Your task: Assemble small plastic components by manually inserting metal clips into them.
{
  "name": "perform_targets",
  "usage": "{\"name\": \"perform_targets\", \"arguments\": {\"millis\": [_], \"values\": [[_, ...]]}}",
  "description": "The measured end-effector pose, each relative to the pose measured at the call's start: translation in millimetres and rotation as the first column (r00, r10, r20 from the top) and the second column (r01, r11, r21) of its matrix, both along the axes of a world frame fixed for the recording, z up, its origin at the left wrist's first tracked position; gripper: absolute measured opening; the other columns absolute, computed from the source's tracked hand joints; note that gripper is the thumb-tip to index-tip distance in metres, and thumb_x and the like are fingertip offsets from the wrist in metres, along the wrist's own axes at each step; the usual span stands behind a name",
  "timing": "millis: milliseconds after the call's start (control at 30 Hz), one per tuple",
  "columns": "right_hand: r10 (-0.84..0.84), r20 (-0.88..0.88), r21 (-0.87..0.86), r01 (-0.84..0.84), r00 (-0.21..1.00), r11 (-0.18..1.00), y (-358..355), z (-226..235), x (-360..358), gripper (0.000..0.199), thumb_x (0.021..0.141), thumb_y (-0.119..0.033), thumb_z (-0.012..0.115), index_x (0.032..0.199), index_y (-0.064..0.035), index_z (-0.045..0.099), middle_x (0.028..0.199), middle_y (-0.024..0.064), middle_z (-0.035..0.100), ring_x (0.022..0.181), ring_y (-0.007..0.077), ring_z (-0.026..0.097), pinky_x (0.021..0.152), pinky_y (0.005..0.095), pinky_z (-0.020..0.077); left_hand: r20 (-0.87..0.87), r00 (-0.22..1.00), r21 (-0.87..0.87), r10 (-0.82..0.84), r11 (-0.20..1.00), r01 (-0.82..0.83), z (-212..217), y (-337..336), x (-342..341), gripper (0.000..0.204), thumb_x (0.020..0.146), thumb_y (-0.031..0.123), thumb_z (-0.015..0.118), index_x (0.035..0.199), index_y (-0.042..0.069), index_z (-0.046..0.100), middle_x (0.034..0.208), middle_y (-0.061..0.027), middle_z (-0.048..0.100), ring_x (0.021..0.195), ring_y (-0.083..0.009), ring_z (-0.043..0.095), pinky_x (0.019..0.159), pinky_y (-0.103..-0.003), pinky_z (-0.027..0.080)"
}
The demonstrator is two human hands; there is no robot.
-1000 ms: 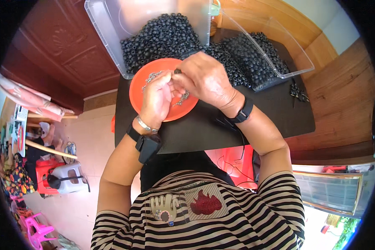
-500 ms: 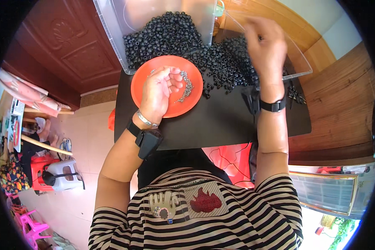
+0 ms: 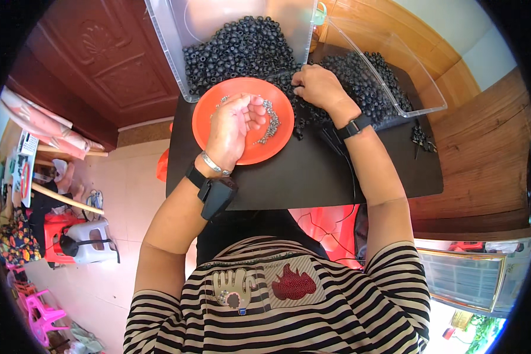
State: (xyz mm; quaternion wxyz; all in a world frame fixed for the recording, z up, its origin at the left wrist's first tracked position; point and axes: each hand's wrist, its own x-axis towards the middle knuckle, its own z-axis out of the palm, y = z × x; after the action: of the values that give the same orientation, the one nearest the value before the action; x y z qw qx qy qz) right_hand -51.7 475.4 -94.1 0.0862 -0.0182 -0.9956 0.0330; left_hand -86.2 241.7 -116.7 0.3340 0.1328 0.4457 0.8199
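My left hand is over an orange plate, palm turned up and inward, fingers curled with the thumb along them. Whatever lies inside those fingers is too small to make out. Small silver metal pieces, perhaps screws, lie in a curved heap on the plate beside my fingertips. My right hand is right of the plate, at the near edge of loose black round pieces with holes. Its fingers bend inward and down; anything between their tips is hidden.
A clear plastic bin holding many black pieces stands behind the plate. Another clear container lies at the right, over more of them. A small dark cluster sits by the right edge of the dark table. A cable hangs near my right forearm.
My right hand has come left and nearer from above the clear container at the right, down to the black pieces beside the plate. My left hand keeps its place over the plate.
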Motion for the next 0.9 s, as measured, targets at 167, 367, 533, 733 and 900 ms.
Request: {"name": "perform_targets", "arguments": {"millis": [167,367,533,733,900], "values": [[0.045,-0.167,-0.112,-0.065,0.985,0.992,-8.8,3.4,5.8,0.019,0.075,-0.017,0.068,0.091,-0.0056,0.066,0.090,0.0109,0.062,0.087,0.0268,0.060,0.077,0.0364,0.0483,0.000,1.000,-0.013,0.012,1.000,-0.012,0.9,-0.1,0.0,0.022,0.091,0.021,0.047,0.090,0.003,0.060,0.079,-0.0057,0.062,0.066,-0.0141,0.059,0.061,-0.024,0.044],[0.231,-0.330,-0.719,-0.402,0.915,0.566,-53.8,23.9,23.1,0.020,0.076,-0.008,0.073,0.093,-0.0058,0.064,0.093,-0.0002,0.060,0.080,0.0103,0.053,0.072,0.0241,0.0439,-0.006,0.999,0.002,-0.043,0.999,0.043,4.1,0.9,4.9,0.022,0.092,0.020,0.047,0.097,0.003,0.060,0.084,-0.0048,0.063,0.068,-0.0129,0.060,0.061,-0.024,0.045],[0.278,-0.408,-0.616,-0.487,0.870,0.619,-62.3,13.2,21.7,0.022,0.074,-0.004,0.074,0.093,-0.0055,0.063,0.091,0.0013,0.060,0.079,0.0116,0.053,0.073,0.0260,0.0452,-0.037,0.998,0.058,-0.058,0.996,0.060,0.9,2.7,2.9,0.020,0.091,0.020,0.049,0.098,0.004,0.059,0.084,-0.0040,0.063,0.069,-0.0130,0.060,0.062,-0.024,0.045],[0.260,-0.478,-0.571,-0.522,0.839,0.634,-68.7,15.3,24.0,0.025,0.073,-0.004,0.075,0.095,-0.0056,0.064,0.088,0.0023,0.060,0.079,0.0129,0.055,0.073,0.0264,0.0462,-0.050,0.995,0.104,-0.082,0.991,0.087,2.5,1.0,3.5,0.018,0.091,0.019,0.050,0.096,0.004,0.059,0.084,-0.0036,0.062,0.071,-0.0139,0.060,0.064,-0.025,0.046],[0.309,-0.529,-0.486,-0.580,0.791,0.654,-67.9,14.4,23.5,0.026,0.074,-0.005,0.074,0.097,-0.0055,0.064,0.088,0.0037,0.060,0.078,0.0146,0.056,0.072,0.0271,0.0469,-0.058,0.994,0.142,-0.092,0.985,0.099,2.5,0.9,2.3,0.020,0.091,0.020,0.050,0.098,0.003,0.059,0.086,-0.0044,0.062,0.074,-0.0150,0.060,0.065,-0.025,0.046]]}}
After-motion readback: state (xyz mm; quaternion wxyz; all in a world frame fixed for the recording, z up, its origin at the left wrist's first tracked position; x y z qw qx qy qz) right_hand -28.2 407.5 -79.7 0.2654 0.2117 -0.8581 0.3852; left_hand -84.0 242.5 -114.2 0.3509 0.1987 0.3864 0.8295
